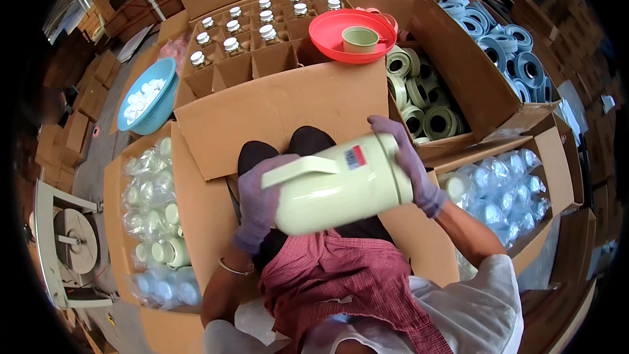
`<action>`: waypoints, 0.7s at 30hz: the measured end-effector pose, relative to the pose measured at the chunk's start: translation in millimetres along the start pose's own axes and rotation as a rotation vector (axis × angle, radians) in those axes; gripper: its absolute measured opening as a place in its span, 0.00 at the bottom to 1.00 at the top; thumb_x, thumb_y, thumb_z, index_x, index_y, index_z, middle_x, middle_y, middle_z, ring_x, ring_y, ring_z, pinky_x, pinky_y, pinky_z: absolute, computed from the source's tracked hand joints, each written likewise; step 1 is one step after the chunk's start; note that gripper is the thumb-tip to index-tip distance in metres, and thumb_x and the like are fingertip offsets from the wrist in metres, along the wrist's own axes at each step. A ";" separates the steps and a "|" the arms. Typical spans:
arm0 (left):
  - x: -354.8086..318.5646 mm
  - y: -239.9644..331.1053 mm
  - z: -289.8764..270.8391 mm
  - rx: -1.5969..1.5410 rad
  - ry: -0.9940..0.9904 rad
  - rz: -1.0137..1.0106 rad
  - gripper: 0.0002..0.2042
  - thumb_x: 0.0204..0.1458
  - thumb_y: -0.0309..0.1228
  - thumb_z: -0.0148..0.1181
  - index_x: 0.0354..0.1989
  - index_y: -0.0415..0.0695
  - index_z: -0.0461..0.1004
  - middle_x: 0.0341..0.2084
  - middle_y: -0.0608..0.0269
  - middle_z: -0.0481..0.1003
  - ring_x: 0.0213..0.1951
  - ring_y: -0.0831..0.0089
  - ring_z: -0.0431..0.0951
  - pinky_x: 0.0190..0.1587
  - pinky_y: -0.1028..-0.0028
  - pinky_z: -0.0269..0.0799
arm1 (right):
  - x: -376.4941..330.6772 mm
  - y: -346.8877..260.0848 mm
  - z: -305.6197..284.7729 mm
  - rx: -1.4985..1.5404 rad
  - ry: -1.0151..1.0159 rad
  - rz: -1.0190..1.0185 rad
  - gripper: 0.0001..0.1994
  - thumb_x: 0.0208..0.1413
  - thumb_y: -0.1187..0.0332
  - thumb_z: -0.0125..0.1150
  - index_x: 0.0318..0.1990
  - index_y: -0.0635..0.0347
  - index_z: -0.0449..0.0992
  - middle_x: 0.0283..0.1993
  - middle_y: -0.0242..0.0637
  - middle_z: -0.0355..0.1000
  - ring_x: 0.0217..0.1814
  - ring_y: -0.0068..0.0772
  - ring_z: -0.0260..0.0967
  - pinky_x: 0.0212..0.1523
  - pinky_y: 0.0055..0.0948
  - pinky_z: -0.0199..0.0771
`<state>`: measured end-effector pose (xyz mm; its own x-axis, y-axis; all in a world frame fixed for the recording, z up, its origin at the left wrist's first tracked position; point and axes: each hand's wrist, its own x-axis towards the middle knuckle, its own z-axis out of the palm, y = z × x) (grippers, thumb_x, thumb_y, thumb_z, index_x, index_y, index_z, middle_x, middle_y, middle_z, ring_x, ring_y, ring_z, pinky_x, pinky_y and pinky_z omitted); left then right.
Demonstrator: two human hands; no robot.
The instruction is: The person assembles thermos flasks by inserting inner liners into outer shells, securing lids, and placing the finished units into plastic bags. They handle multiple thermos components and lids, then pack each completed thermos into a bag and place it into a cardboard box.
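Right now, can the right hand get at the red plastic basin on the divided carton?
Probably not as things stand: the right hand is wrapped round the pale green flask body, so it isn't free. The red basin sits far ahead, past the cardboard flap, otherwise unobstructed.

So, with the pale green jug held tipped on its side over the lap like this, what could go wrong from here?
The jug hangs in mid-air, borne only by the gloved left hand near its handle and the right hand at its end; a slip could drop it. The red tray with a cup sits on the edge of the partitioned box, so a knock might tip it onto the glass inserts.
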<state>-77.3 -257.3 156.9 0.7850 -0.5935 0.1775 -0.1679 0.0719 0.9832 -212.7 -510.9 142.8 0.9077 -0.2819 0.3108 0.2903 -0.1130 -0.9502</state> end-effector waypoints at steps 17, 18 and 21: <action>-3.8 -8.6 -2.6 0.013 0.098 -0.034 0.10 0.53 0.24 0.52 0.40 0.35 0.78 0.39 0.59 0.80 0.42 0.73 0.79 0.47 0.71 0.74 | 3.6 -46.1 3.8 0.003 -0.143 -0.017 0.40 0.50 0.49 0.63 0.69 0.56 0.58 0.71 0.50 0.54 0.70 0.45 0.56 0.66 0.37 0.57; -3.1 -2.6 4.6 -0.055 0.141 0.091 0.10 0.50 0.22 0.54 0.39 0.36 0.78 0.39 0.58 0.80 0.43 0.68 0.80 0.49 0.70 0.74 | -5.8 -12.7 5.5 0.314 0.004 0.223 0.40 0.52 0.50 0.61 0.70 0.58 0.57 0.70 0.47 0.56 0.68 0.40 0.60 0.64 0.33 0.62; 7.3 9.6 1.1 0.473 -0.009 0.560 0.13 0.43 0.19 0.57 0.39 0.41 0.79 0.39 0.54 0.80 0.46 0.55 0.79 0.55 0.63 0.71 | -30.1 20.6 9.3 0.580 0.170 0.529 0.43 0.56 0.48 0.58 0.73 0.61 0.47 0.69 0.44 0.58 0.66 0.34 0.62 0.61 0.29 0.65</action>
<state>-73.8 -261.8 167.6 0.5014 -0.5762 0.6455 -0.7838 0.0135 0.6209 -231.2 -495.9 113.7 0.9239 -0.3061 -0.2295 -0.0123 0.5759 -0.8174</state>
